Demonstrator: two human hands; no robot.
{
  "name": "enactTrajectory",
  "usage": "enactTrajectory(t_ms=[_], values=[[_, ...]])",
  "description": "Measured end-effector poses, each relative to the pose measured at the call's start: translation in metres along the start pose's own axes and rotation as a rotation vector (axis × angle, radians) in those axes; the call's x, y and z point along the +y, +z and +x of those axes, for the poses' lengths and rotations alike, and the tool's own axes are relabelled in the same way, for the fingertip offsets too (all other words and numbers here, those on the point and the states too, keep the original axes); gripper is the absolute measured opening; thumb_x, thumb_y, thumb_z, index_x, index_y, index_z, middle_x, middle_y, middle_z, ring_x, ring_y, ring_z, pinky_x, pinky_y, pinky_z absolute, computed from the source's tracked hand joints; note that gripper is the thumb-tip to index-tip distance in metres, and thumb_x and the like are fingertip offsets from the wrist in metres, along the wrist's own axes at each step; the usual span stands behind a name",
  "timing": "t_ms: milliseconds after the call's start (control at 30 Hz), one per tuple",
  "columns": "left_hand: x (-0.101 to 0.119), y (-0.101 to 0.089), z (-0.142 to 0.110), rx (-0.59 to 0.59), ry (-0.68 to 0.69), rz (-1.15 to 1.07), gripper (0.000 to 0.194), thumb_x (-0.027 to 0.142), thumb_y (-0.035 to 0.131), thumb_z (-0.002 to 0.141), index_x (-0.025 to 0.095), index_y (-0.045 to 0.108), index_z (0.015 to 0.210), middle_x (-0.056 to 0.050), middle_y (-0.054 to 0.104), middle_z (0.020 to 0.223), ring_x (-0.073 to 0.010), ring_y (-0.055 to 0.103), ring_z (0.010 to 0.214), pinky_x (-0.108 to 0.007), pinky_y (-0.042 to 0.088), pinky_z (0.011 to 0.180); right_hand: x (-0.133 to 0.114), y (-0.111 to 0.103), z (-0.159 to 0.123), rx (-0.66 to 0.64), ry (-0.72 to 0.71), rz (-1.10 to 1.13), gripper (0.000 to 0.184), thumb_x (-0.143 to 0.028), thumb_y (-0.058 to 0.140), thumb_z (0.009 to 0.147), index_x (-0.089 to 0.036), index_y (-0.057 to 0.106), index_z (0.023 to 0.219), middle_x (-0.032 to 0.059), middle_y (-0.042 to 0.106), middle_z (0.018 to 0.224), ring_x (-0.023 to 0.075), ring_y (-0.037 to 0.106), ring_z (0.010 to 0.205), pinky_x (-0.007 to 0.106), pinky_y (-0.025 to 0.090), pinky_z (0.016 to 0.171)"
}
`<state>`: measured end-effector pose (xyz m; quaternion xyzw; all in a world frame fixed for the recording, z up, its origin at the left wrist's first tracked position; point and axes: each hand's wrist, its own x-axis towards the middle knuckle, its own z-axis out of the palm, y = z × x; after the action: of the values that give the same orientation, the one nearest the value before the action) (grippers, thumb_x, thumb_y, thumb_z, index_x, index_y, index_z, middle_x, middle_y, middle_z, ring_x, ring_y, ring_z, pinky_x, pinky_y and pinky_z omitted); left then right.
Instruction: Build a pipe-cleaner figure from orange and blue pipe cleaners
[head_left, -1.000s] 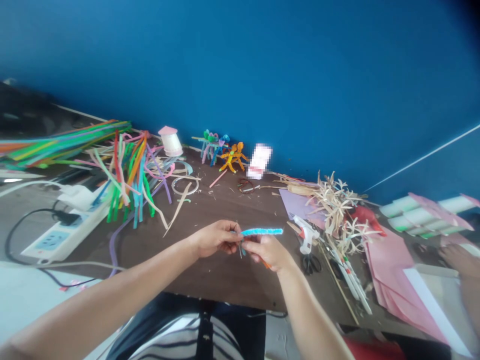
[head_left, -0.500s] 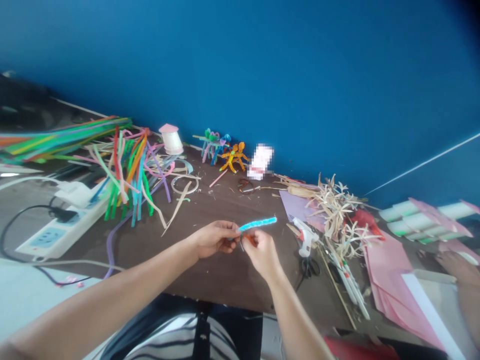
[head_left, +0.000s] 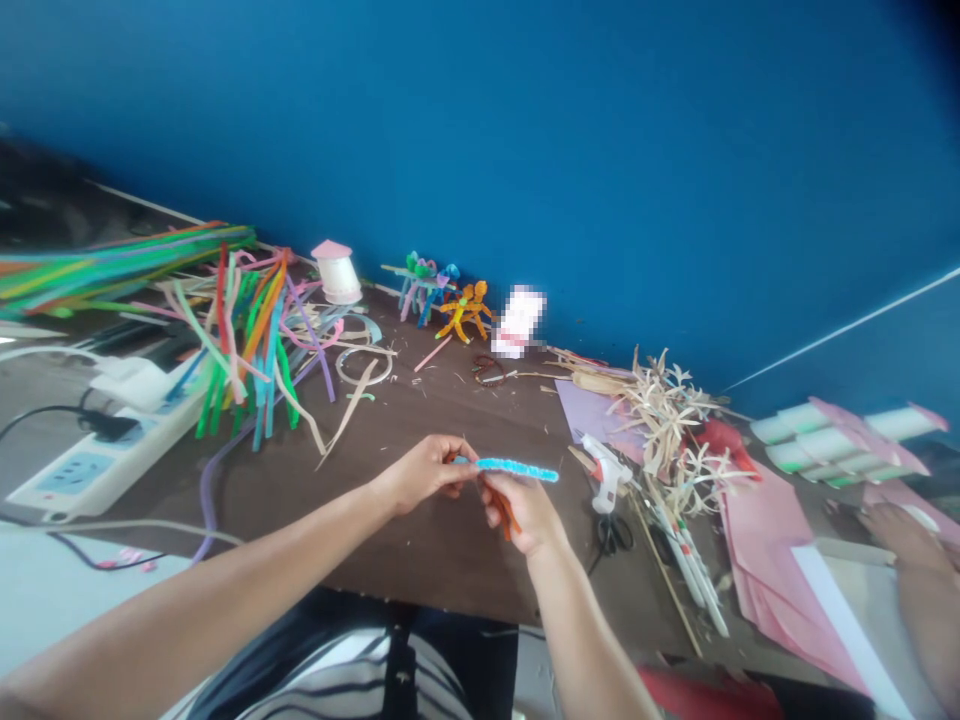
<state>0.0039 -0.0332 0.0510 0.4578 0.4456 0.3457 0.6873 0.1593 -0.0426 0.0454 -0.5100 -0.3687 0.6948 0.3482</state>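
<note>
My left hand pinches one end of a fluffy blue pipe cleaner above the dark wooden table. My right hand grips the same pipe cleaner close by, with its far end sticking out to the right. A short orange pipe cleaner shows between the right fingers, partly hidden by them. Where the two hands meet, the fingers cover the joined part, so its shape cannot be seen.
Bundles of multicoloured pipe cleaners and a power strip lie left. Small pipe-cleaner figures stand by the blue wall. A glue gun, scissors, dried straw and pink paper lie right, where a co-worker's hand shows.
The blue pipe cleaner has swung from tilted up-right to nearly level. The orange piece now shows below the right fingers. The view has drifted slightly.
</note>
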Motion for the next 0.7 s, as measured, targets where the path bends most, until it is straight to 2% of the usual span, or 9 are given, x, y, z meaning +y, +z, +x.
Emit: enactTrajectory(t_ms=[200, 467, 600, 700], values=[[-0.008, 0.010, 0.002, 0.102, 0.018, -0.098, 0.032, 0.039, 0.067, 0.060, 0.012, 0.055, 0.072, 0.004, 0.051, 0.054, -0.0073, 0.046, 0.049, -0.021, 0.041, 0.050, 0.000, 0.004, 0.000, 0.037, -0.055, 0.085, 0.013, -0.026, 0.060, 0.059, -0.015, 0.054, 0.064, -0.0060, 0.050, 0.047, 0.0051, 0.041, 0.030, 0.017, 0.029, 0.031], [-0.014, 0.016, 0.000, 0.145, -0.041, -0.294, 0.029, 0.037, 0.066, 0.063, 0.012, 0.051, 0.065, 0.003, 0.050, 0.056, -0.0054, 0.045, 0.048, -0.018, 0.040, 0.048, 0.002, 0.007, 0.002, 0.069, -0.226, -0.069, 0.006, -0.021, 0.055, 0.065, -0.017, 0.052, 0.070, -0.0063, 0.049, 0.046, 0.0053, 0.039, 0.034, 0.016, 0.029, 0.032], [-0.008, 0.015, 0.000, 0.097, -0.140, -0.439, 0.024, 0.031, 0.067, 0.062, 0.012, 0.053, 0.065, 0.002, 0.050, 0.055, -0.0053, 0.043, 0.047, -0.018, 0.040, 0.047, 0.001, 0.007, 0.002, 0.088, -0.328, -0.176, 0.006, -0.023, 0.055, 0.069, -0.019, 0.053, 0.071, -0.0036, 0.052, 0.054, 0.0083, 0.046, 0.043, 0.017, 0.033, 0.035], [-0.004, 0.009, 0.002, 0.014, -0.212, -0.503, 0.018, 0.024, 0.066, 0.061, 0.011, 0.054, 0.063, 0.002, 0.049, 0.057, -0.0044, 0.041, 0.046, -0.018, 0.039, 0.044, -0.004, 0.005, 0.001, 0.057, -0.383, -0.326, 0.006, -0.025, 0.052, 0.072, -0.020, 0.054, 0.073, -0.0032, 0.052, 0.054, 0.0090, 0.045, 0.042, 0.018, 0.034, 0.036]])
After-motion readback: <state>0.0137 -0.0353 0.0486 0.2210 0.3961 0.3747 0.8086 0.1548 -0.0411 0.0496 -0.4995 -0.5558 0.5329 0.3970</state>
